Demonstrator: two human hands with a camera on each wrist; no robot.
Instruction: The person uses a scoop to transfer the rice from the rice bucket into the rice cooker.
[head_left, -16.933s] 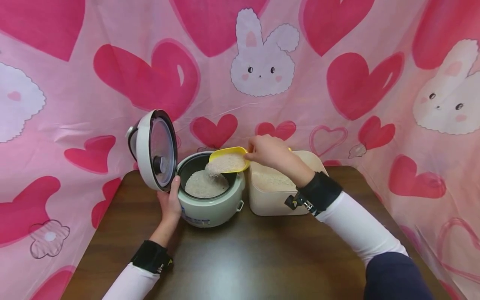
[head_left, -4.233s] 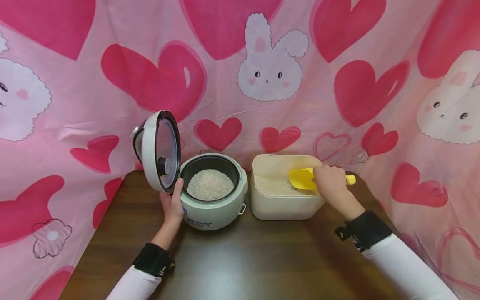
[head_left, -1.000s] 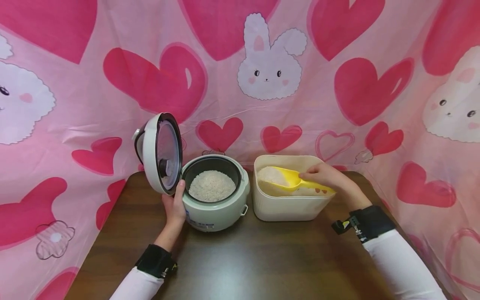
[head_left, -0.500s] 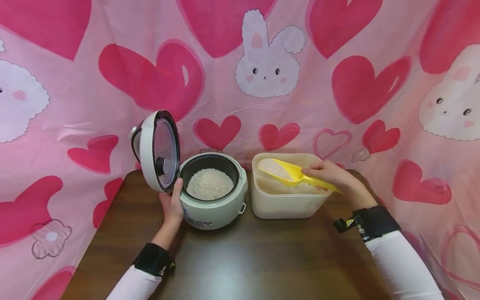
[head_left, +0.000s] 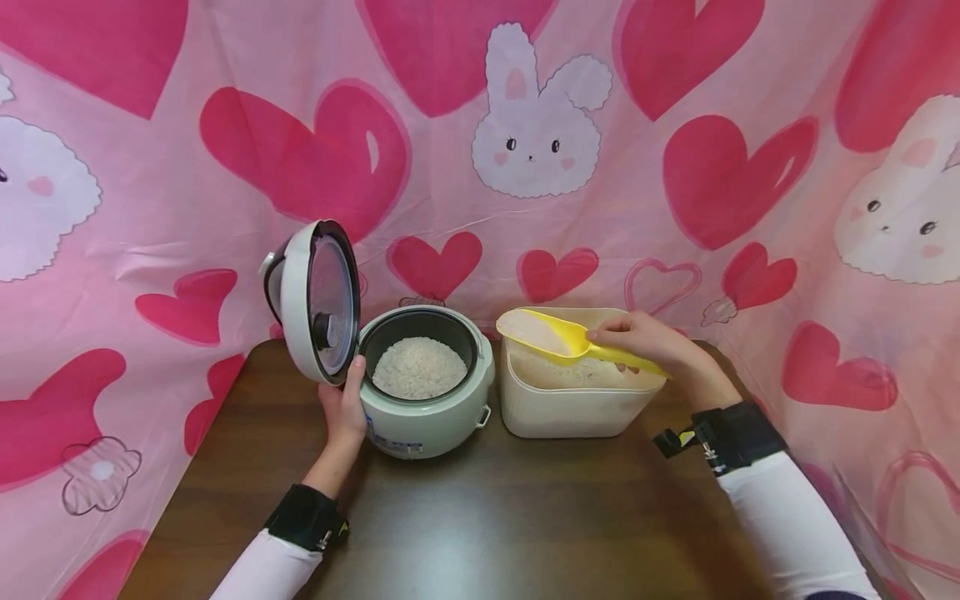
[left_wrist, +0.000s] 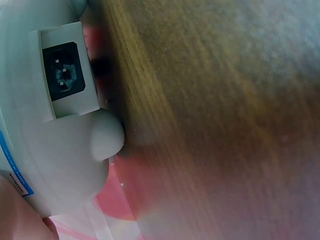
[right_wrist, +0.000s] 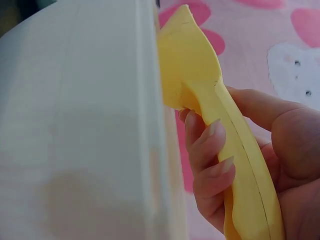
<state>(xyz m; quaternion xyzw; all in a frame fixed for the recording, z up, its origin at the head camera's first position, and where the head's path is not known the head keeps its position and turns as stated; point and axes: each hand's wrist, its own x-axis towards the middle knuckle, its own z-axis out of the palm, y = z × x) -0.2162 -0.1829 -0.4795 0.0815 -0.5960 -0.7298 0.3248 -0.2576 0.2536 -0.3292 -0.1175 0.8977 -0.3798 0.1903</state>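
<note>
A pale green rice cooker (head_left: 420, 429) stands at the table's back, its lid (head_left: 296, 304) tilted up at the left. White rice (head_left: 420, 369) is heaped in the dark inner pot. My left hand (head_left: 345, 412) holds the cooker's hinge side, thumb by the rim and the lid's lower edge; most of its fingers are hidden. Its power socket (left_wrist: 64, 72) shows in the left wrist view. My right hand (head_left: 645, 340) grips the handle of a yellow scoop (head_left: 573, 340) loaded with rice, above the cream bin (head_left: 570, 414). In the right wrist view, fingers (right_wrist: 212, 145) wrap the handle.
More rice (head_left: 577, 372) lies in the bin, just right of the cooker with a narrow gap between. The dark wooden table (head_left: 487, 525) extends toward me. A pink cloth (head_left: 442, 200) with hearts and rabbits hangs close behind.
Earlier the scoop tipped rice into the cooker, then dug in the bin. Over the last second it has risen, loaded, and shifted left to the bin's left rim. My left hand stays put.
</note>
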